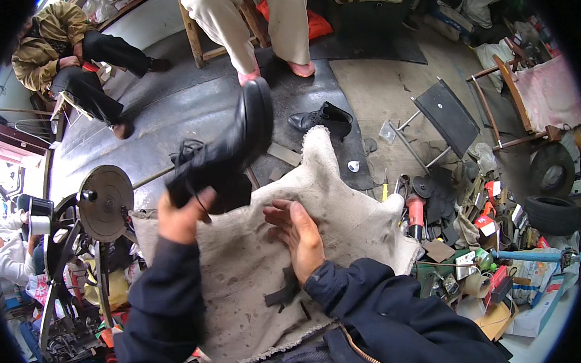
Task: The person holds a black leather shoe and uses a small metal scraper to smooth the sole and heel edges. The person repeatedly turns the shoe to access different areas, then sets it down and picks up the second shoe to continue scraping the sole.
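Observation:
A black lace-up ankle boot [231,142] is held up by its ankle end in my left hand [181,218], toe pointing away and sole to the right. My fingers close around the boot's shaft. To the right, my right hand [299,237] hovers over my lap with fingers extended and nothing in it. A stained beige cloth [353,224] covers my lap. Dark scraps [284,288] lie on the cloth by my right wrist. The matching black boot [323,118] rests on the floor just past the cloth.
A hand-wheel machine [105,203] stands close on my left. Tools and parts, among them a red-handled power tool [415,214], crowd the right. A black folding stool [446,115] is beyond. One person [77,61] sits far left; another's legs [228,25] are straight ahead.

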Demonstrator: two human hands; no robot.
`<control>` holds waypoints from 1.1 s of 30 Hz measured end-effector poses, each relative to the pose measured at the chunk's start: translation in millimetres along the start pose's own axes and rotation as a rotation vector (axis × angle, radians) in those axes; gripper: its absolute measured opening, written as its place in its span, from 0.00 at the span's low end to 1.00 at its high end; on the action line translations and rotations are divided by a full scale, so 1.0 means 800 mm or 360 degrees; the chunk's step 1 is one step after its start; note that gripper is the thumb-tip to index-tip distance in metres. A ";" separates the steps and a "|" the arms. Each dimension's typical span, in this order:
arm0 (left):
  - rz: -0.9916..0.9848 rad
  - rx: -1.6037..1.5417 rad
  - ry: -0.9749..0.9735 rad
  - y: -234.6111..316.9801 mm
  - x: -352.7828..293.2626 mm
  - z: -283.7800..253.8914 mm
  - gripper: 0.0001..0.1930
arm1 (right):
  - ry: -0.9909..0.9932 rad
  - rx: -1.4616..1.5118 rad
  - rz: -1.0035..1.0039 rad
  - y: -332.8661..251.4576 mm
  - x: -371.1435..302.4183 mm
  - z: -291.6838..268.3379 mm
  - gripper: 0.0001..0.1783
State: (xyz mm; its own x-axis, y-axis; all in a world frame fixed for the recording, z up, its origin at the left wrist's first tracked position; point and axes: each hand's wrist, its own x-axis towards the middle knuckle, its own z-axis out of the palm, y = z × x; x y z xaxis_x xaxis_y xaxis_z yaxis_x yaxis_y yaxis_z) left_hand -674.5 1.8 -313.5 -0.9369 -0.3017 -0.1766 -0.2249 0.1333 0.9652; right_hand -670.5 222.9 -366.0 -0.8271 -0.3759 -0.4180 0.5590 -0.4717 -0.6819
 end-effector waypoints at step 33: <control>0.0054 0.0670 -0.0093 -0.189 0.369 -0.104 0.22 | -0.0295 -0.0207 0.0518 -0.058 -0.006 -0.010 0.20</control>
State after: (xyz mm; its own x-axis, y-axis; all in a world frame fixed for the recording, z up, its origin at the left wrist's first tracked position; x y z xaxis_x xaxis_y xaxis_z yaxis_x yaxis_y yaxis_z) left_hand -894.5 -186.1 -495.6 -0.9565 -0.2383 -0.1683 -0.2720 0.5197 0.8099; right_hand -693.2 252.8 -337.0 -0.5764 -0.6322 -0.5177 0.7683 -0.2035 -0.6069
